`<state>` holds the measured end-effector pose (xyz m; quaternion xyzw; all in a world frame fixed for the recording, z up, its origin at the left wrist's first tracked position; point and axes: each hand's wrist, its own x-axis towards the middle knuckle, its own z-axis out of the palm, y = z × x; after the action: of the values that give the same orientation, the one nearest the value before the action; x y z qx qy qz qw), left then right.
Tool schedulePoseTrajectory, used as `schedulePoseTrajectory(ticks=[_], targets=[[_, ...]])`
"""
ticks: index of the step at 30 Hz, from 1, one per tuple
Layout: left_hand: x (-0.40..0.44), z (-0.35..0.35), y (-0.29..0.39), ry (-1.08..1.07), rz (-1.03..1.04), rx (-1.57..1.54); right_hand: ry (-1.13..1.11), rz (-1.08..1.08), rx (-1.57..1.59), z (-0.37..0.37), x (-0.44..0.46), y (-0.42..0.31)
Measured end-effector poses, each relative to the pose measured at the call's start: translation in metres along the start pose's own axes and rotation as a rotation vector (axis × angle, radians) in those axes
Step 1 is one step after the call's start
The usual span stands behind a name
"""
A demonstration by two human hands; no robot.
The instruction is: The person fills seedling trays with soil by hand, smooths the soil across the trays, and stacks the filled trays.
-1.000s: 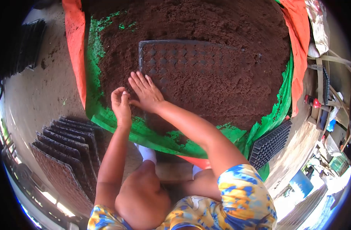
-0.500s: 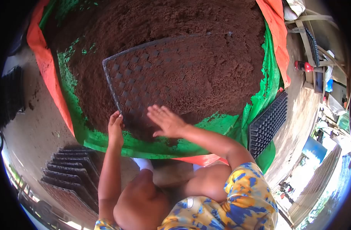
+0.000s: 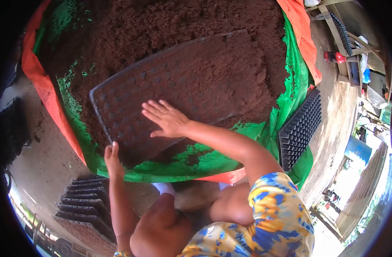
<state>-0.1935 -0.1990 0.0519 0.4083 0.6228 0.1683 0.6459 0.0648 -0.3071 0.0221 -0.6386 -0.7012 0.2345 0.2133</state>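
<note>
A black seedling tray (image 3: 119, 100) lies tilted on dark brown soil (image 3: 179, 21), its cells largely covered by the soil. My left hand (image 3: 113, 161) pinches the tray's near left corner between thumb and fingers. Over the middle of the tray, my right hand (image 3: 167, 121) is flat, palm down, with its fingers stretched out. Beneath the soil spreads a green sheet (image 3: 179, 165) with an orange border. Loose soil is heaped more thickly on the tray's right part, while dark cell dividers show through on the left.
Filled trays (image 3: 82, 210) are stacked at the lower left. On the right, an empty black tray (image 3: 301, 130) leans against the green sheet. A bottle with red parts (image 3: 334, 57) is by a wooden frame (image 3: 339, 38), and a blue container (image 3: 357, 150) stands farther right.
The tray has shifted left and toward me, with my left hand on its corner. My right hand has moved left and upward over it. More of the tray's outline shows.
</note>
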Motion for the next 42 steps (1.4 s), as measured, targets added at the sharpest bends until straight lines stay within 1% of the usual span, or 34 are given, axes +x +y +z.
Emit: schedulePoseTrajectory(ticks=[2,3,4,5,6,7,8,9,10,11,12,13,16,17,18,21,24,25,26,27,28,29,31,32,34,36,38,39,40,41,42], targets=[[0.010,-0.034,-0.006,0.069,-0.006,0.022,0.002,0.000,-0.039,0.000,0.015,0.017],[0.015,-0.047,-0.009,0.126,-0.019,0.054,0.005,0.074,-0.122,-0.020,0.021,0.035],[0.012,-0.047,-0.007,0.130,-0.011,0.062,0.055,0.198,-0.241,-0.040,0.025,0.057],[0.011,-0.043,-0.003,0.132,0.001,0.068,0.141,0.335,-0.259,-0.061,0.023,0.078],[0.012,-0.040,0.000,0.132,0.013,0.070,0.117,0.496,-0.201,-0.094,0.023,0.091],[0.016,-0.044,-0.005,0.129,0.000,0.054,0.281,0.527,-0.269,-0.086,0.009,0.113],[0.016,-0.039,-0.002,0.133,-0.008,0.014,0.322,0.496,-0.407,-0.099,-0.009,0.107],[0.012,-0.031,0.002,0.141,-0.017,-0.030,0.264,0.463,-0.500,-0.114,-0.031,0.081],[0.008,-0.029,0.005,0.152,-0.033,-0.070,0.264,0.461,-0.458,-0.117,-0.061,0.059],[0.008,-0.031,0.004,0.146,-0.030,-0.056,0.241,0.575,-0.416,-0.108,-0.098,0.048],[0.011,-0.033,0.002,0.141,-0.021,-0.051,0.252,0.700,-0.489,-0.082,-0.137,0.051],[0.011,-0.034,-0.002,0.140,-0.014,-0.049,0.371,0.735,-0.485,-0.069,-0.160,0.057],[0.006,-0.029,0.004,0.110,-0.038,-0.112,0.581,0.707,-0.444,-0.078,-0.143,0.087],[0.007,-0.030,0.002,0.088,-0.048,-0.164,0.592,0.756,-0.428,-0.087,-0.125,0.099],[0.006,-0.029,0.006,0.090,-0.035,-0.146,0.615,0.795,-0.359,-0.103,-0.103,0.106],[0.000,-0.021,0.015,0.110,-0.019,-0.135,0.795,0.874,-0.391,-0.122,-0.051,0.154],[0.008,-0.029,-0.001,0.159,0.037,-0.061,0.646,1.040,-0.390,-0.129,-0.008,0.144],[0.010,-0.029,-0.006,0.181,0.068,-0.049,0.622,0.959,-0.364,-0.124,0.007,0.129],[0.010,-0.028,-0.006,0.202,0.099,-0.037,0.626,0.809,-0.418,-0.115,0.024,0.104],[0.007,-0.023,-0.003,0.204,0.117,-0.067,0.576,0.690,-0.510,-0.109,0.044,0.077],[0.007,-0.025,-0.002,0.225,0.125,-0.046,0.532,0.574,-0.450,-0.097,0.061,0.048],[0.006,-0.027,-0.001,0.241,0.130,-0.023,0.494,0.442,-0.260,-0.075,0.078,0.029],[0.005,-0.031,0.001,0.294,0.148,0.035,0.190,0.327,-0.126,-0.031,0.106,0.008],[0.007,-0.034,0.000,0.340,0.163,0.060,0.112,0.346,-0.111,-0.020,0.115,0.005],[0.016,-0.065,-0.014,0.332,0.196,0.095,0.188,0.262,-0.179,-0.007,0.119,0.030],[0.020,-0.076,-0.017,0.377,0.224,0.120,0.093,0.491,-0.227,-0.056,0.107,0.047],[0.018,-0.070,-0.012,0.384,0.179,0.101,0.228,0.609,-0.135,-0.078,0.073,0.092],[0.019,-0.070,-0.013,0.374,0.163,0.088,0.303,0.663,0.097,-0.089,0.053,0.118],[0.021,-0.071,-0.013,0.362,0.148,0.078,0.227,1.121,0.145,-0.105,0.045,0.126],[0.020,-0.068,-0.009,0.341,0.147,0.070,0.248,1.082,0.300,-0.128,0.023,0.158],[0.016,-0.062,-0.003,0.323,0.148,0.067,0.491,1.284,0.176,-0.139,0.006,0.178]])
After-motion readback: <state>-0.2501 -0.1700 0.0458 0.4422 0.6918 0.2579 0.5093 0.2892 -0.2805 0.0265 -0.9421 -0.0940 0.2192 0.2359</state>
